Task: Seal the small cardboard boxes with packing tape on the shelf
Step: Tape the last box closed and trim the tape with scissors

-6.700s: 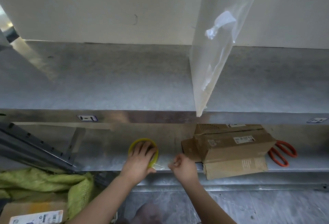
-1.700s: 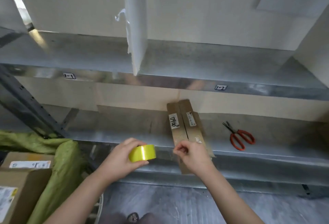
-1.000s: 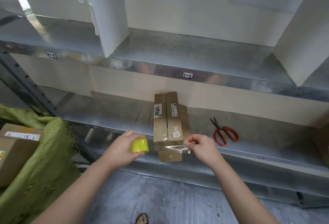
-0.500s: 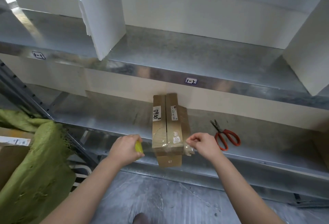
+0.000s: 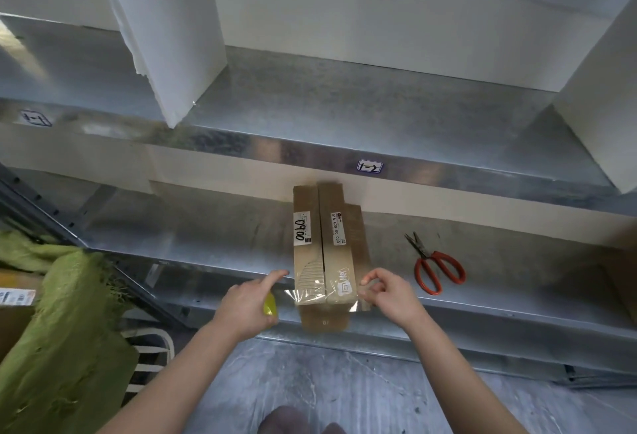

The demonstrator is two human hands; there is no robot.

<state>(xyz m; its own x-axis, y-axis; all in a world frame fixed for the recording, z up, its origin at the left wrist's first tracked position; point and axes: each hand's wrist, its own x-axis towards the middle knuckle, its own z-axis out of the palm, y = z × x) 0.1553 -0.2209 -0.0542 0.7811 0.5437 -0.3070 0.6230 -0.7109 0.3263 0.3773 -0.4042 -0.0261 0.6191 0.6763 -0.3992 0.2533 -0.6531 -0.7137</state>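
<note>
A long brown cardboard box (image 5: 322, 254) lies on the lower metal shelf (image 5: 206, 237), its near end over the shelf's front edge. Its two top flaps meet along a centre seam and carry white labels. A strip of clear tape (image 5: 324, 294) runs across the near end of the box. My left hand (image 5: 250, 302) grips the yellow tape roll (image 5: 269, 304) left of the box, index finger pointing at the box's side. My right hand (image 5: 389, 294) pinches the tape's free end at the box's right edge.
Red-handled scissors (image 5: 434, 266) lie on the shelf right of the box. An upper metal shelf (image 5: 344, 116) with white dividers overhangs. A green sack (image 5: 62, 330) and another cardboard box (image 5: 13, 299) sit at the left. Grey floor lies below.
The tape strip has come down across the box's near end. My left hand moved closer to the box and now extends its index finger. My right hand stays at the tape end.
</note>
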